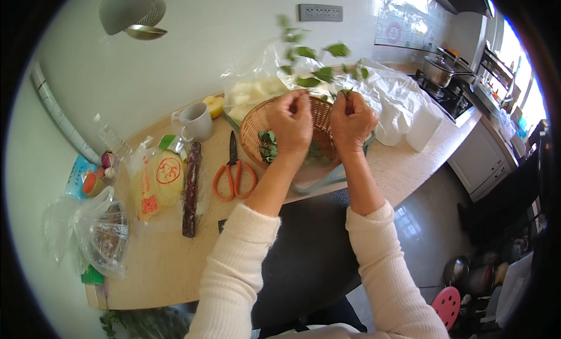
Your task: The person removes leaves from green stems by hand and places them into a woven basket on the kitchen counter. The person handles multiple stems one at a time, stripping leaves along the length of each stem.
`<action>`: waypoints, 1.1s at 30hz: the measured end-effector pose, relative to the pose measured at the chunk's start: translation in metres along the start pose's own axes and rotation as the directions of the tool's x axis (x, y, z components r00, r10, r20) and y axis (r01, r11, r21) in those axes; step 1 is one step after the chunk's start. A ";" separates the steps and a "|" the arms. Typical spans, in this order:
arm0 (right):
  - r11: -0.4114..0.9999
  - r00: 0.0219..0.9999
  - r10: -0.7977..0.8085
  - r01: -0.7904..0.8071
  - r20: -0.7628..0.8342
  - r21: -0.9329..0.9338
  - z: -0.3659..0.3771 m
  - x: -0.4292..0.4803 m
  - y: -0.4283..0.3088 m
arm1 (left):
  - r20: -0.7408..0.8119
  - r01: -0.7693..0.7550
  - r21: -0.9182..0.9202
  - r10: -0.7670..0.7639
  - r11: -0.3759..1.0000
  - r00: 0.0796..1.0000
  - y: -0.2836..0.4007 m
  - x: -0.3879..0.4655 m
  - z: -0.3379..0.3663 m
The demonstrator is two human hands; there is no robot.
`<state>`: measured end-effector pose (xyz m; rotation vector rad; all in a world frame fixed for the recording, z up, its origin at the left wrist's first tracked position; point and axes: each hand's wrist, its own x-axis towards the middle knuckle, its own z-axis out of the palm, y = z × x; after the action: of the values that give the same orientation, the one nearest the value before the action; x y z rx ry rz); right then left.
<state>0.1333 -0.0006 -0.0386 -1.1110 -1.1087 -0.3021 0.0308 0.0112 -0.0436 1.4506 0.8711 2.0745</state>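
Both hands are raised over a woven wicker basket [252, 120] with loose green leaves [268, 147] in it. A leafy green sprig [324, 73] stands up above the hands, its upper end blurred. My left hand [292, 124] is closed in a pinch at the sprig's lower left; the exact hold is hidden behind the fingers. My right hand [354, 120] pinches a green stem between thumb and forefinger, with a bit of leaf showing above. Beneath the basket, a clear container with a pale blue rim [326, 180] shows partly. Orange-handled scissors [234, 172] lie left of the basket.
Left on the counter are a dark sausage-like stick [191, 190], a printed plastic bag [158, 181], a white mug [197, 122], a cut yellow fruit [213, 106] and a tied clear bag [103, 234]. White plastic bags [381, 91] lie behind right; a pot [438, 72] sits on the stove.
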 end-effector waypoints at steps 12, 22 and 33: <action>0.978 0.879 0.140 -0.196 0.456 0.077 0.000 -0.003 0.000 | -0.129 0.180 -0.466 -0.268 0.866 0.955 0.001 0.005 -0.005; 0.635 0.820 0.242 -0.538 0.519 0.554 0.006 -0.003 0.001 | -0.064 0.183 -0.431 -0.232 0.883 0.971 0.004 0.002 -0.002; 0.669 0.846 0.198 -0.486 0.495 0.563 0.001 0.000 -0.001 | 0.006 0.244 -0.368 -0.260 0.897 0.965 0.003 0.001 -0.002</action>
<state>0.1317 0.0001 -0.0376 -0.6975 -1.1816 0.6428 0.0282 0.0092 -0.0409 1.0387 0.6065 1.9485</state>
